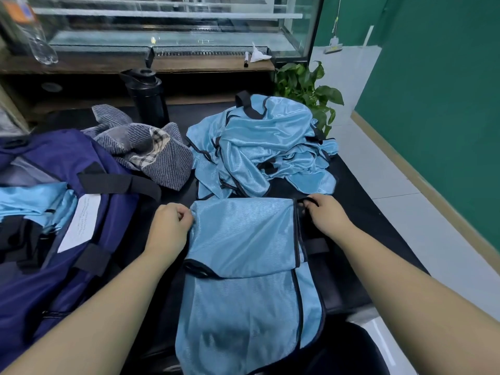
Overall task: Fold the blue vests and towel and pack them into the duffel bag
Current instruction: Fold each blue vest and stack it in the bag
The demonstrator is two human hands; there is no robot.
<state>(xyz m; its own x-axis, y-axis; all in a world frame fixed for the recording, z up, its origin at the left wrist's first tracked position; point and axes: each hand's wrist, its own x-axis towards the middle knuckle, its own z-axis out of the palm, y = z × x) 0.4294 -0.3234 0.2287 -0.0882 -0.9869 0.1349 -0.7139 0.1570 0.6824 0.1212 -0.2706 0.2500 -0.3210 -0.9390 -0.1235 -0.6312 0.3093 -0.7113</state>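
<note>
Item: blue vest (243,239), sports-bib type, one of several. Handling, by estimate: very light, thin, limp and slick; it holds no crease unaided and likely slides on itself, so best taken by its black-bound edges or corners with both hands and kept flat. Appearance: glossy light-blue mesh with narrow black binding, its upper part doubled down over the lower. Location: flat on the black table (351,266), just right of the navy duffel bag (81,266). Left hand (169,226) pinches the fold's left corner; right hand (324,215) has fingers curled at the right corner, apparently around a black strap, though the grip is partly hidden. Unfolded vests (265,147) lie heaped beyond it, right of the bag; grey striped towel (151,155) lies crumpled against the bag's far side. Folded blue fabric (35,204) already lies inside the bag.
</note>
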